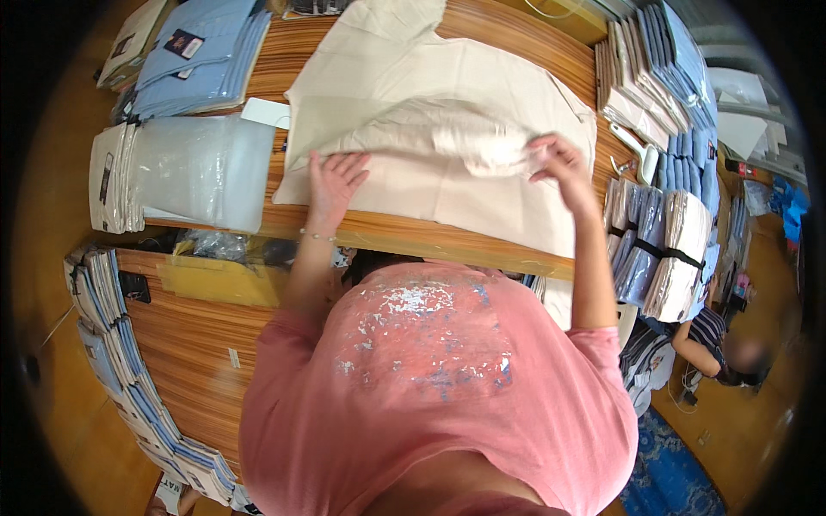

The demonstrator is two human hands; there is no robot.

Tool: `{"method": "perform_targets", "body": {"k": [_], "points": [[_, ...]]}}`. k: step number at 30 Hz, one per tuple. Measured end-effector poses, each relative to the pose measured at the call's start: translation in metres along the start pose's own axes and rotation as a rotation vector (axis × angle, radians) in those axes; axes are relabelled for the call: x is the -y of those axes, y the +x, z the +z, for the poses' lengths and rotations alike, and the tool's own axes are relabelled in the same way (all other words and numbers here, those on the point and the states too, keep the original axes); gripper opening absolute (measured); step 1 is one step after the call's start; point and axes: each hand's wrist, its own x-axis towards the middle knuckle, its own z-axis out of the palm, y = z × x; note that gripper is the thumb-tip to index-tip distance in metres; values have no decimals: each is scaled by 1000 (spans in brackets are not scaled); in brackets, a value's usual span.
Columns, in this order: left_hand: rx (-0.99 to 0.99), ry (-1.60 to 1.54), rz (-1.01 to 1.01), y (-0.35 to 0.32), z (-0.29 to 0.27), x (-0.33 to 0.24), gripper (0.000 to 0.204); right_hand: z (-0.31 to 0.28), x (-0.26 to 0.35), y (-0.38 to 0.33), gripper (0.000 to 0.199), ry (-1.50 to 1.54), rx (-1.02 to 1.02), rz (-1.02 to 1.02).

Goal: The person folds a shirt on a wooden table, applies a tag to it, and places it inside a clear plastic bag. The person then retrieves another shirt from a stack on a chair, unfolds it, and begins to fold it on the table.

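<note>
A cream shirt (pixel 508 82) lies spread out on the wood-grain table in front of me. One of its sleeves (pixel 473 142) is folded across the body, its end lifted and slightly blurred. My right hand (pixel 564 168) has its fingers closed on that sleeve end near the shirt's right side. Over the shirt's lower left edge, my left hand (pixel 337 179) is open with its fingers spread; whether it presses on the cloth I cannot tell.
Folded blue shirts (pixel 202 56) and clear plastic bags (pixel 189 168) sit at the left. Stacked garments (pixel 632 82), a white-handled tool (pixel 641 155) and strapped bundles (pixel 671 254) line the right side. A white card (pixel 267 113) lies beside the shirt. Another person (pixel 710 348) is at far right.
</note>
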Motion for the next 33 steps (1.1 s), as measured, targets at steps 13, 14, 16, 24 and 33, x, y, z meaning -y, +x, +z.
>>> {"method": "perform_targets", "body": {"k": [13, 14, 16, 24, 33], "points": [[-495, 466, 787, -44, -5, 27, 48, -61, -124, -59, 26, -556, -516, -43], [-520, 742, 1069, -50, 13, 39, 51, -72, -113, -57, 22, -903, -585, -86], [-277, 1139, 1296, -42, 32, 58, 57, -87, -120, -57, 19, -1126, -583, 39], [423, 1958, 1176, 5, 47, 84, 58, -109, -120, -41, 23, -1262, -584, 61], [717, 1478, 540, 3, 135, 125, 33, -25, -65, -47, 19, -652, -432, -252]]}}
